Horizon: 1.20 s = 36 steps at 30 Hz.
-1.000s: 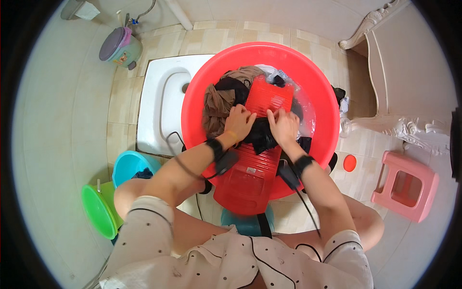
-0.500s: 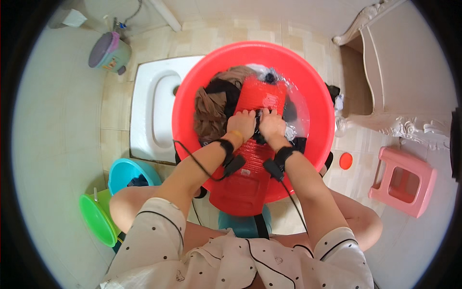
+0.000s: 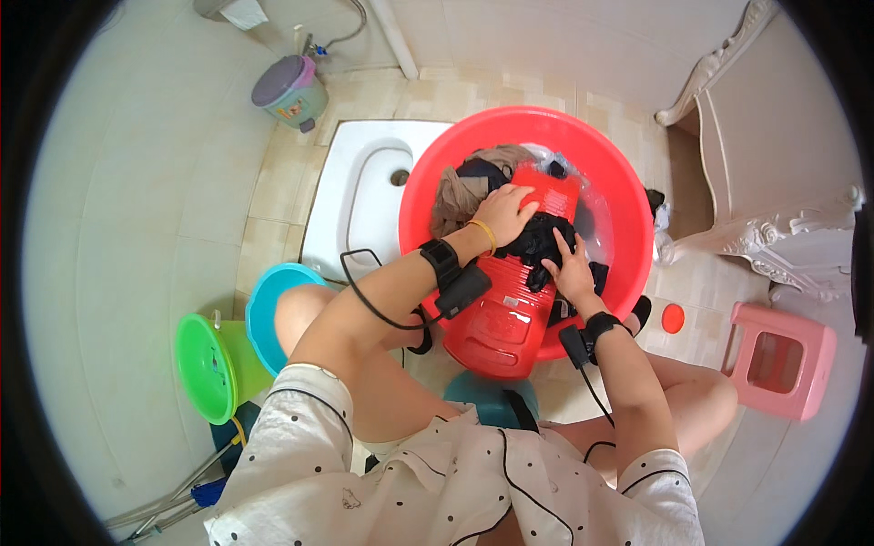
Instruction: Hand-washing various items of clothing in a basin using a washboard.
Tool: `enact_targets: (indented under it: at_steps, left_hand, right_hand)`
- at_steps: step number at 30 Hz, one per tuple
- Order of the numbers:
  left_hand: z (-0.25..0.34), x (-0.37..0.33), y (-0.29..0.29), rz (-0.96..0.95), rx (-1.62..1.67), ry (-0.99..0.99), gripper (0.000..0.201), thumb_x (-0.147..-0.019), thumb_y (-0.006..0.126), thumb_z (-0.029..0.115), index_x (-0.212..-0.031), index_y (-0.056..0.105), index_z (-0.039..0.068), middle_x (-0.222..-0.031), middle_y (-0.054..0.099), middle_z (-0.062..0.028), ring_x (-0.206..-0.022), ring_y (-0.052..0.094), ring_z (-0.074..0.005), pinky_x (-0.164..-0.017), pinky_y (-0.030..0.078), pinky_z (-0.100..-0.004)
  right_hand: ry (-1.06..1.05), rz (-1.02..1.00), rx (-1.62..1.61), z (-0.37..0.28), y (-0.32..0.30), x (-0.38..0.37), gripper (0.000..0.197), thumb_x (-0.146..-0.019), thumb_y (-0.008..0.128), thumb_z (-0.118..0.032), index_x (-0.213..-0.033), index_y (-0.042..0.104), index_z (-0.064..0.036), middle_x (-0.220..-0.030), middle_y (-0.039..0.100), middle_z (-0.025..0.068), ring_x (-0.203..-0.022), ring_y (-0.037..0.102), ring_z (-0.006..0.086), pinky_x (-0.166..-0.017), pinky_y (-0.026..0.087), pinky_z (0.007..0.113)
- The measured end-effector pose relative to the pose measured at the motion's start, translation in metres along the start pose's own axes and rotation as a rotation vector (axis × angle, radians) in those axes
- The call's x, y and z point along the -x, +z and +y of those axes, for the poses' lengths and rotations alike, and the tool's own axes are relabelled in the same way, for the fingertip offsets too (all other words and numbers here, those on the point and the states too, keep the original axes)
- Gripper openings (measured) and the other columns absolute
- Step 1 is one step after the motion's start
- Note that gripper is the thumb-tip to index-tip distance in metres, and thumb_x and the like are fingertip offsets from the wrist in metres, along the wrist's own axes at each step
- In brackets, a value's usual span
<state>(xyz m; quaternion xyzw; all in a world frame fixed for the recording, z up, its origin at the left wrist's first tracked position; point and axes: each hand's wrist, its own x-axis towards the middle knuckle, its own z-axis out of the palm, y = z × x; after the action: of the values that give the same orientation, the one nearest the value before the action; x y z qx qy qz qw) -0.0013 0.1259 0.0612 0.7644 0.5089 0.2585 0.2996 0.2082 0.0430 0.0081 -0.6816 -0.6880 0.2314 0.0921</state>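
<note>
A red washboard [image 3: 496, 329] leans in a large red basin [image 3: 417, 196], its lower end sticking out over the near rim. Bunched black cloth [image 3: 537, 241] lies across the ridges. My left hand [image 3: 503, 215] is open on the upper left of this cloth, fingers stretched over the board. With fingers spread, my right hand [image 3: 573, 271] rests at the cloth's right side. Neither hand is closed round the cloth. Brown cloth [image 3: 452, 202] and other dark pieces lie in sudsy water beside the board.
Left of the basin is a white squat toilet [image 3: 350, 196]; a lidded bin [image 3: 293, 91] stands beyond it. Blue [image 3: 264, 314] and green [image 3: 202, 369] tubs are at my left knee. A pink stool [image 3: 785, 359] and a red disc [image 3: 673, 318] are at right.
My hands have gone from pressing close together on the bunched black cloth to lying apart with fingers spread, and the cloth is more spread out. The view has shifted, so the basin appears further right.
</note>
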Motion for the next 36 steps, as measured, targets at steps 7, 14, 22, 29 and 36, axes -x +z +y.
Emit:
enact_targets:
  at_steps: [7,14,22,29,36]
  left_hand:
    - [0.153,0.025,-0.132,0.164,0.268,0.34,0.033,-0.097,0.053,0.027,-0.117,0.059,0.001,-0.112,0.061,-0.0194,-0.109,0.057,-0.0353,-0.096,0.044,-0.0416]
    - [0.194,0.055,-0.187,-0.093,0.789,0.348,0.039,-0.106,0.041,0.03,-0.125,0.056,0.0,-0.116,0.064,-0.0115,-0.106,0.062,-0.0178,-0.091,0.049,-0.0316]
    - [0.211,0.056,-0.2,-0.137,0.816,0.403,0.05,-0.107,0.028,0.036,-0.129,0.049,-0.004,-0.116,0.063,-0.021,-0.101,0.064,-0.0272,-0.094,0.048,-0.0394]
    - [0.206,0.048,-0.195,-0.135,0.881,0.359,0.054,-0.106,0.028,0.041,-0.131,0.048,-0.003,-0.116,0.062,-0.022,-0.1,0.063,-0.0308,-0.093,0.048,-0.0422]
    - [0.217,0.053,-0.2,-0.076,0.825,0.427,0.054,-0.105,0.029,0.042,-0.131,0.048,-0.001,-0.113,0.063,-0.0203,-0.099,0.063,-0.0307,-0.094,0.048,-0.0446]
  right_hand:
    - [-0.11,-0.319,0.063,-0.016,-0.005,0.02,0.049,-0.083,0.071,-0.032,-0.127,0.063,-0.0117,-0.141,0.045,0.0245,-0.125,0.051,0.039,-0.106,0.042,0.042]
    - [0.008,-0.437,0.165,-0.026,-0.021,0.031,0.04,-0.085,0.069,-0.034,-0.119,0.068,-0.0129,-0.133,0.053,0.0189,-0.12,0.056,0.0355,-0.103,0.045,0.041]
    - [0.028,-0.092,0.184,-0.028,-0.003,0.022,0.084,-0.082,0.072,-0.016,-0.152,0.026,-0.0291,-0.153,0.03,0.0146,-0.129,0.044,0.037,-0.101,0.047,0.046]
    - [-0.056,-0.121,0.246,0.001,0.048,0.001,0.05,-0.076,0.076,-0.015,-0.122,0.057,-0.0114,-0.129,0.051,0.0116,-0.119,0.052,0.0353,-0.093,0.052,0.041]
    - [-0.156,-0.253,-0.009,-0.015,-0.017,-0.013,0.024,-0.081,0.069,-0.012,-0.101,0.066,0.0016,-0.11,0.065,0.0224,-0.104,0.063,0.0392,-0.089,0.052,0.045]
